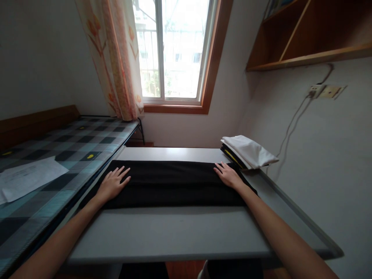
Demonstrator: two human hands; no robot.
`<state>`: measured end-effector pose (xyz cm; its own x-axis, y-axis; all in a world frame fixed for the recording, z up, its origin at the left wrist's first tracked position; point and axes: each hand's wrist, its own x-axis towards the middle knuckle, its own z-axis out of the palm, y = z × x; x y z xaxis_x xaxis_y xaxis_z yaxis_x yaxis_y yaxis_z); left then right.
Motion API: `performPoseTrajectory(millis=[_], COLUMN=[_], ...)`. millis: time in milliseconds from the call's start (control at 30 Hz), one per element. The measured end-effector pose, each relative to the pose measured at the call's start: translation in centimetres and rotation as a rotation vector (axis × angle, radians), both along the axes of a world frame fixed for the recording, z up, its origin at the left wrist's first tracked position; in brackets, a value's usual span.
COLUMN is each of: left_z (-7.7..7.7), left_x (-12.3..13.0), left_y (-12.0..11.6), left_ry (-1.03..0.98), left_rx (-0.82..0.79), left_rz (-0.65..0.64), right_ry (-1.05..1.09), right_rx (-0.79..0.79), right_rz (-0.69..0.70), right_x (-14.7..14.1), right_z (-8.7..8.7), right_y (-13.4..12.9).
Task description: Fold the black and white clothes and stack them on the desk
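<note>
A long piece of folded black cloth [174, 184] lies flat across the table, with a crease running along its length. Its garment kind, if it is one, cannot be made out. My left hand [112, 183] rests flat on the cloth's left end, fingers spread. Toward the right end, my right hand [228, 175] also lies palm down on the fabric with its fingers apart. Just beyond the right hand sits a stack of folded cloths, a white one [247, 150] on top and black and yellow ones beneath.
The white table [174, 232] has a raised grey edge on its right. To the left stands a bed with a checked mattress [95, 139] and paper sheets [31, 176] on it. A window, curtain [119, 58], wall shelf [308, 54] and plugged-in socket [325, 92] surround the table.
</note>
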<state>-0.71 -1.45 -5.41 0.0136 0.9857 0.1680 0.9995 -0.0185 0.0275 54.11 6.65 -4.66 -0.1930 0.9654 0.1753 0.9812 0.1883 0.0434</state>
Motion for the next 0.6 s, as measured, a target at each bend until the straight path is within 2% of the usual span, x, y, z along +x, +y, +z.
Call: performPoseTrajectory(millis=[100, 200, 300, 500, 600], left_z=[0.2, 0.9, 2.4, 5.1, 5.8], left_x=[0.0, -0.6, -1.8, -4.8, -5.5], left_y=[0.1, 1.0, 3.1, 7.7, 9.1], left_ry=[0.001, 0.03, 0.092, 0.086, 0.032], left_rx=[-0.019, -0.025, -0.03, -0.192, -0.13], left_rz=[-0.003, 0.039, 0.101, 0.081, 0.055], right_ry=[0.056, 0.098, 0.13, 0.146, 0.148], right_rx=[-0.059, -0.049, -0.024, -0.043, -0.051], right_rz=[-0.037, -0.035, -0.035, -0.082, -0.092], right_x=[0.8, 1.1, 0.9, 0.4, 0.2], right_z=[-0.8, -0.9, -0.9, -0.3, -0.1], right_y=[0.5, 0.7, 0.5, -0.1, -0.3])
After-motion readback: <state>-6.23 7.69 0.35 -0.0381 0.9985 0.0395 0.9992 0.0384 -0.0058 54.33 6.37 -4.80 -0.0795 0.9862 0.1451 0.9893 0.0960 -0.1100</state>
